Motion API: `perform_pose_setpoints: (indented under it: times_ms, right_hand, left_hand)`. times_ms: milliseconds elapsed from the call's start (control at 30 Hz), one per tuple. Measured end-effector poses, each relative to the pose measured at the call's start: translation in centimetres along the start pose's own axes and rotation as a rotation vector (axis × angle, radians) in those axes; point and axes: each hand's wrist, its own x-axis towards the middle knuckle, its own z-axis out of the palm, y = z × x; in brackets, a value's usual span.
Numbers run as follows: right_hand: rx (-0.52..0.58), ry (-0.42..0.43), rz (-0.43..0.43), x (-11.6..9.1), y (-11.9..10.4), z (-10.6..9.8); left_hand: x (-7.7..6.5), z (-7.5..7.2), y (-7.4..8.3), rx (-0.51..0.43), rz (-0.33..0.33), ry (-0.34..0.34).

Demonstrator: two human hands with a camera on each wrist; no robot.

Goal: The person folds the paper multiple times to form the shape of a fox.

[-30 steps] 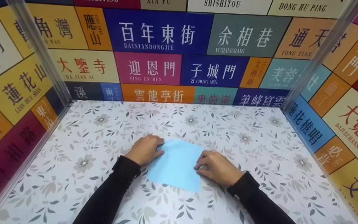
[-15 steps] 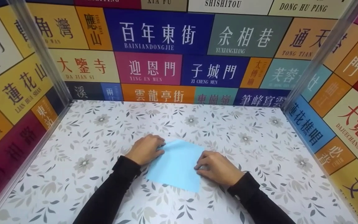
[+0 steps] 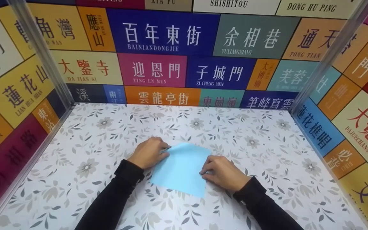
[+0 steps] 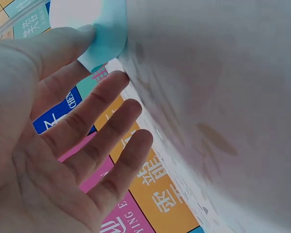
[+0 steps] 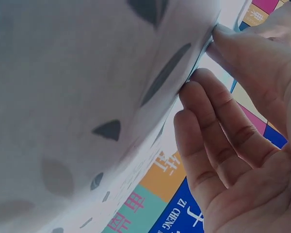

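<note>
A light blue square sheet of paper (image 3: 180, 172) lies at a slant on the table in the head view. My left hand (image 3: 149, 153) is at its far left edge, pinching it between thumb and index finger. In the left wrist view the paper (image 4: 109, 36) bends up at the thumb, while the other fingers of the left hand (image 4: 63, 116) spread loosely. Over the sheet's right edge is my right hand (image 3: 224, 171), thumb and index finger meeting there. The right wrist view has the other fingers of the right hand (image 5: 242, 126) resting on the tabletop, slightly bent.
White cloth with grey leaves and flowers covers the table (image 3: 107, 137). A back wall (image 3: 164, 35) and two side walls of colourful lettered panels enclose it. Clear strips (image 3: 43, 54) run up the corners. Both arms wear black sleeves (image 3: 107, 201).
My left hand has shifted very slightly away from me, and the paper's far left edge curves up a little more beside it. The right hand stays in place.
</note>
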Motion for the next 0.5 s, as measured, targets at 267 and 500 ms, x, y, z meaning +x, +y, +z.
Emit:
perform_pose_setpoints:
  times_ms: [267, 500]
  right_hand:
    - [0.009, 0.006, -0.005, 0.05, -0.30, 0.00]
    - [0.011, 0.010, -0.006, -0.05, -0.49, -0.12]
  left_hand:
    - [0.13, -0.20, 0.16, -0.051, -0.042, 0.012]
    - [-0.02, -0.70, 0.36, -0.070, 0.000, 0.032]
